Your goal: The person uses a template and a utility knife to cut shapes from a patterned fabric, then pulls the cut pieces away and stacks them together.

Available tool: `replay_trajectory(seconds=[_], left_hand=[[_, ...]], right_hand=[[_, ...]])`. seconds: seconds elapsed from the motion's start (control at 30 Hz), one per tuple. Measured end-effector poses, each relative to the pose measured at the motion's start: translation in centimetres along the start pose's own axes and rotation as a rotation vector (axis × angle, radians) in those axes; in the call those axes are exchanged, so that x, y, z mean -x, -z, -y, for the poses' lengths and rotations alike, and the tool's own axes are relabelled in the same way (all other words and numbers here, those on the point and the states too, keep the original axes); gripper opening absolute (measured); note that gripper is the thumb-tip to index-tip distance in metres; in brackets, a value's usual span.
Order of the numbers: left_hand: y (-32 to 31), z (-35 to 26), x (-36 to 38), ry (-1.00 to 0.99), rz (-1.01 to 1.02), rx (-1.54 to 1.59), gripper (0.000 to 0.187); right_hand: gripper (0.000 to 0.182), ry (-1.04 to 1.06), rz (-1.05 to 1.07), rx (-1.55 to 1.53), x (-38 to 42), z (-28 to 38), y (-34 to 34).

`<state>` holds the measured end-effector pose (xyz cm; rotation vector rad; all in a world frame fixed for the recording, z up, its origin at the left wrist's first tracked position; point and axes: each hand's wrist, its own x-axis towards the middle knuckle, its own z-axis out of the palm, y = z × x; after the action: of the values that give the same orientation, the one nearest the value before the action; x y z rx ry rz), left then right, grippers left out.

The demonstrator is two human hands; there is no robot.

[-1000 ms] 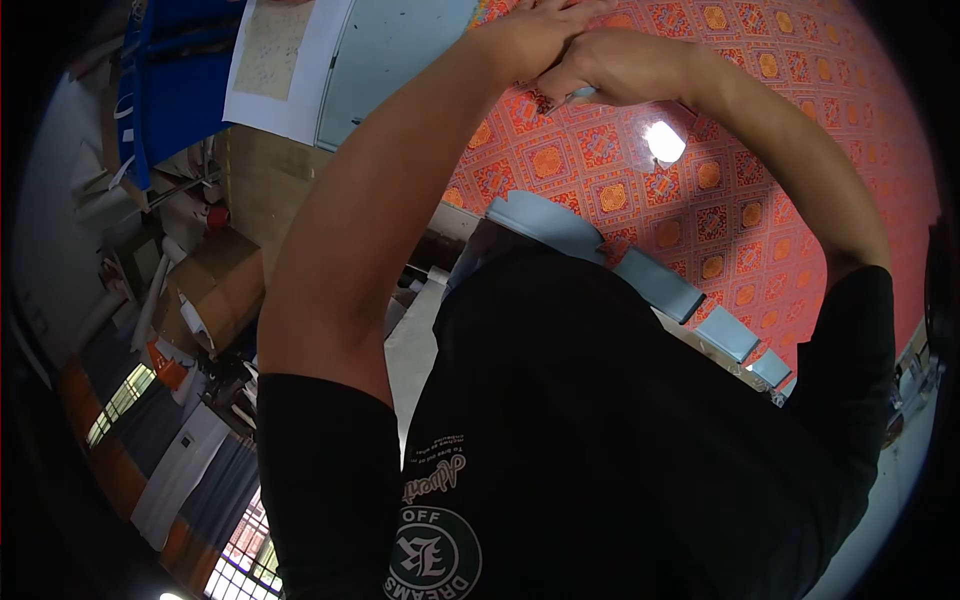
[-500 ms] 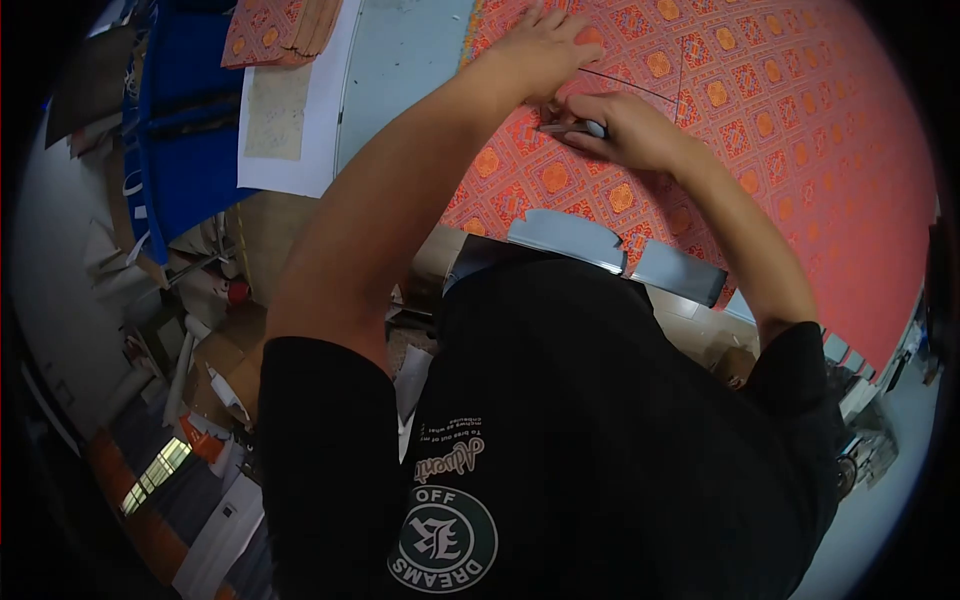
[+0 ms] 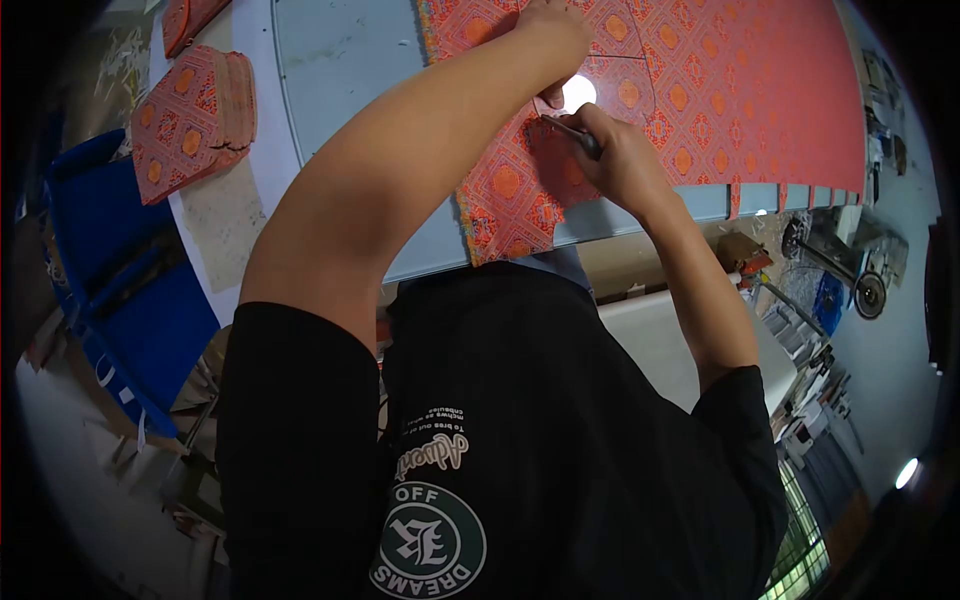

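My left hand [image 3: 556,40] presses down on the red-orange patterned fabric [image 3: 700,90], its thumb pointing toward me and its other fingers partly cut off by the top of the view. Just to the right and nearer, my right hand [image 3: 618,155] is closed around a slim dark-handled, knife-like tool [image 3: 578,133]. The tool's thin tip points left, touching or close to the fabric beside my left thumb. A round white glare hides the surface between both hands. Dark outlines run across the fabric to the right.
A stack of cut patterned pieces [image 3: 190,125] lies at the left on white paper. Grey table surface [image 3: 340,80] shows beside the fabric. A blue container-like object [image 3: 130,290] stands left of the table. Ragged fabric ends reach the near edge.
The view has shifted, bringing more of the stack into sight. My right hand still grips the tool, now with its tip near my left thumb. The left hand still presses the fabric.
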<state>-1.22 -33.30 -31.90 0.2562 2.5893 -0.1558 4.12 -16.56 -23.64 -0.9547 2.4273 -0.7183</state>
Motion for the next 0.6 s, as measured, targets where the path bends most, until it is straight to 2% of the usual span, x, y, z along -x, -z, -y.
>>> replay_trajectory(seconds=[0.43, 0.53, 0.6], left_hand=[[1.6, -1.1, -0.5, -0.041, -0.011, -0.011, 0.069], [2.0, -1.3, -0.6, -0.04, -0.005, -0.03, 0.068], [2.3, -1.5, -0.6, -0.043, 0.0, -0.042, 0.068]], right_hand=[[0.019, 0.011, -0.031, 0.111, -0.2, 1.3, -0.4], [0.019, 0.013, -0.076, 0.188, -0.2, 1.9, -0.8], [0.019, -0.009, -0.133, 0.114, -0.1, 1.8, -1.4]])
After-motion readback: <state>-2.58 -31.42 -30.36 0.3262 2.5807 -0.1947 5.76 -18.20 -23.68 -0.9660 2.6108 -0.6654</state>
